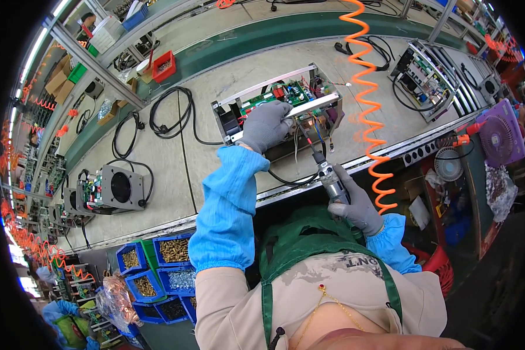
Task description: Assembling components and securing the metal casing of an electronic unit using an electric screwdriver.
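An open electronic unit [277, 108] with a metal frame, a green circuit board and loose wires lies on the bench in front of me. My left hand [265, 125], in a grey glove, reaches over its near side, with the fingers closed on the frame's metal bar [315, 106]. My right hand [357, 201], also gloved, is wrapped round a silver power screwdriver [333, 182]. The screwdriver's shaft points up and left to the near side of the unit. Whether its tip touches a screw is too small to tell.
A coiled orange air hose [364, 87] hangs just right of the unit. Black cables [178, 114] lie to its left. More units [119, 186] stand left and right. Blue bins [174, 249] of screws sit at lower left. A purple fan [500, 134] is at right.
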`<state>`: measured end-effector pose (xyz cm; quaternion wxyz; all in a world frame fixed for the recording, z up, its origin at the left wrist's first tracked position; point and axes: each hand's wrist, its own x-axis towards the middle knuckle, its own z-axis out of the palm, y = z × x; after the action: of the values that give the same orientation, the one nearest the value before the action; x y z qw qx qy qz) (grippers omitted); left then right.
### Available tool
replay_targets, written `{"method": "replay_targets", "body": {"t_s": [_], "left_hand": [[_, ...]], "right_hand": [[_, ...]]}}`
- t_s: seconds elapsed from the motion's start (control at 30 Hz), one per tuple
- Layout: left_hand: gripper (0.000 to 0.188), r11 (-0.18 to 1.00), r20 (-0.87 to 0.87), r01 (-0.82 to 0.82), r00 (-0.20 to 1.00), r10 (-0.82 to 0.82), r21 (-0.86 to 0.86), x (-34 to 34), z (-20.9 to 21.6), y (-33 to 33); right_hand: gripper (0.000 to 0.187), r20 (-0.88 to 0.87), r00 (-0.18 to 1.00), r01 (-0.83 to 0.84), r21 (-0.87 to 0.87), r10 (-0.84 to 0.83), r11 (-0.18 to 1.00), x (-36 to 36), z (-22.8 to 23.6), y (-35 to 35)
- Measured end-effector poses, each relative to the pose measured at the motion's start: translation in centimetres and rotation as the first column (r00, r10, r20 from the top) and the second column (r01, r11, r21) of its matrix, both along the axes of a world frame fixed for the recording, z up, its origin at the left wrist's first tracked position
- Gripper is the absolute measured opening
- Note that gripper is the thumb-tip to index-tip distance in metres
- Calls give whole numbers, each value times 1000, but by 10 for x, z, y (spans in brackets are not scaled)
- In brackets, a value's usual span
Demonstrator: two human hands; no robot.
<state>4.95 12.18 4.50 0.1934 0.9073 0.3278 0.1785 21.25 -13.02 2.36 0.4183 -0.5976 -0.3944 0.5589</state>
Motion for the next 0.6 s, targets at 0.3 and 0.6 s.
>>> {"method": "replay_targets", "body": {"t_s": [0.3,0.6], "left_hand": [[27,1000,-15,-11,1000,11,23,-1,-3,1],[26,1000,-24,-14,1000,14,11,1,-1,1]], "right_hand": [[92,89,996,-12,42,8,999,1,2,-3],[87,634,772,-129,232,-49,964,-5,-14,1]]}}
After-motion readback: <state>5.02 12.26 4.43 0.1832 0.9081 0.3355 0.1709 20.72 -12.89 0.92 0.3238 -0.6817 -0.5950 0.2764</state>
